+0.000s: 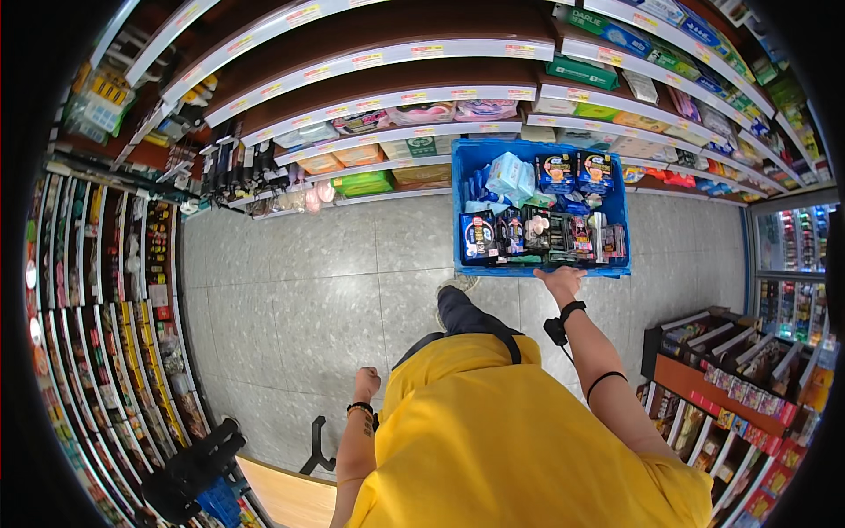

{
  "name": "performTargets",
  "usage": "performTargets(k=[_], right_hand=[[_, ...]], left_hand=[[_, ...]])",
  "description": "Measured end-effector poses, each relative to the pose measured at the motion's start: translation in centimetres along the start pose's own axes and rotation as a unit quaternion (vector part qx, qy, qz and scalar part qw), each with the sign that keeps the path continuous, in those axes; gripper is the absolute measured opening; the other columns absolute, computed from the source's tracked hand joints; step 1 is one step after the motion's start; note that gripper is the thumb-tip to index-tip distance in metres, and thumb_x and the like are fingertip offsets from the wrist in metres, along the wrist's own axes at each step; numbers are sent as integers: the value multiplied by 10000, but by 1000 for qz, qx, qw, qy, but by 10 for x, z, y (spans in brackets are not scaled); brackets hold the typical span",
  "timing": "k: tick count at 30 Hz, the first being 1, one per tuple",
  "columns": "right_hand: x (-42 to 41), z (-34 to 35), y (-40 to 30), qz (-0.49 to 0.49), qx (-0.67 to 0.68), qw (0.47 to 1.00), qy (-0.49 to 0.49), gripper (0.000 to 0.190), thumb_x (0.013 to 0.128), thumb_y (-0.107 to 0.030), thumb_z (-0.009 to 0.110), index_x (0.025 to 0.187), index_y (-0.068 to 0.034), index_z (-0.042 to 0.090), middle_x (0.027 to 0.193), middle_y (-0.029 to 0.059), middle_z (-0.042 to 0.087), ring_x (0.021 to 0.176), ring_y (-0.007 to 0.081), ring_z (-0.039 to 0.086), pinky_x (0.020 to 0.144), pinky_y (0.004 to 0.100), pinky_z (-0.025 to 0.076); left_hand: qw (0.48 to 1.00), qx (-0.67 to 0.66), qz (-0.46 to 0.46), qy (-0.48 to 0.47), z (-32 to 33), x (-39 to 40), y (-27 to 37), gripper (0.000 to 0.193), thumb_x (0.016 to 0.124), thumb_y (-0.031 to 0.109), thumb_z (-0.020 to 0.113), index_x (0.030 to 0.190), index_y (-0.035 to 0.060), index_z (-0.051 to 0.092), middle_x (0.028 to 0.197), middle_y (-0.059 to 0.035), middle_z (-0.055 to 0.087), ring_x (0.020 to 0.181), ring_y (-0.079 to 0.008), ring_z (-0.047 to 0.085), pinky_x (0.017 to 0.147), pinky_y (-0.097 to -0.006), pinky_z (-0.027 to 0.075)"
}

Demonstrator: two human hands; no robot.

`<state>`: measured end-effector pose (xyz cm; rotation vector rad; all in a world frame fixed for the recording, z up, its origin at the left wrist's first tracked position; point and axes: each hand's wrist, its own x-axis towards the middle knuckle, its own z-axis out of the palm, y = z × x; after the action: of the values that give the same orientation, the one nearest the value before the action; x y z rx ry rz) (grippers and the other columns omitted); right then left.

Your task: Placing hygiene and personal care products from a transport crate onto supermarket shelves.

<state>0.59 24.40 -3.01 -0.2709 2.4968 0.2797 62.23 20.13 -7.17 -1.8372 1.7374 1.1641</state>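
My right hand (pixel 561 282) grips the near rim of a blue plastic crate (pixel 541 269), right of its middle. Inside the crate, packs in dark boxes (pixel 478 237) stand along the near side. A light-blue soft pack (pixel 509 178) lies on top at the back left, and two dark packs with pictures (pixel 556 173) stand to its right. Several more packages are partly covered by these. Down at my left side hangs my left hand (pixel 368 381), its fingers curled in, with nothing seen in it.
Store shelving (pixel 396 56) runs along the far side, with tissue packs (pixel 422 145) low down and toothpaste boxes (pixel 614 36) at the upper right. Goods racks (pixel 119 317) line the left. A wooden board (pixel 287 492) stands behind me, and a display stand (pixel 719 389) at my right.
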Motion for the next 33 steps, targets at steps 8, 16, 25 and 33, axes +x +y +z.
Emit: performTargets(k=[8,16,25,33], right_hand=[[-4,7,4,-13,90,996,14,1309,665,-647,829,1470,188,224,1597,357,62,1276,402,546,1028,393,484],[38,-13,-54,-164,271,942,107,837,687,-498,864,1308,-50,527,1248,274,492,1177,447,468,1024,517,396],[129,-46,-232,-92,306,948,1,1372,545,-740,843,1551,-48,219,1425,320,372,1344,476,379,1126,523,332],[155,-55,-270,101,214,967,-97,1433,524,-744,850,1576,-103,117,1520,322,233,1417,463,251,1127,586,297]], left_hand=[[998,-21,62,9,-32,47,21,70,801,39,634,869,26,626,733,-145,624,646,-274,572,646,-365,502],[991,-94,92,31,-80,93,69,194,845,74,660,1035,33,669,1001,-143,677,833,-262,676,752,-373,554],[989,-37,124,68,-105,44,81,215,887,206,710,948,0,719,960,-190,693,866,-326,694,776,-386,549],[997,-56,-35,42,-74,-15,45,312,918,336,663,1003,42,724,1002,-186,704,916,-343,694,808,-415,549]])
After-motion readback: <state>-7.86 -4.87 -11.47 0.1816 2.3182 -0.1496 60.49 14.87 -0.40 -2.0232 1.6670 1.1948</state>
